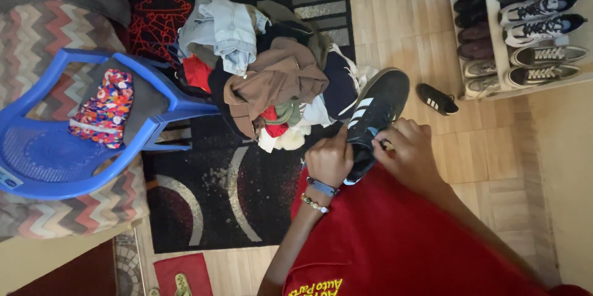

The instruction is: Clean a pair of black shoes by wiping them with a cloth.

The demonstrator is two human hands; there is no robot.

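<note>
A black sneaker with white stripes [374, 110] is held up over my red-clad lap. My left hand [330, 159], with a blue band and a bead bracelet at the wrist, grips the shoe's heel end. My right hand [409, 151] closes on the shoe's side near the laces. A matching black sneaker [437, 99] lies on the wooden floor just beyond my right hand.
A heap of clothes [272, 73] lies on a dark patterned rug [222, 191]. A blue plastic chair [92, 123] with a colourful cloth stands at left by a zigzag cushion. A white shoe rack [525, 30] with several shoes is at top right. Red hangers [154, 18] lie on the rug.
</note>
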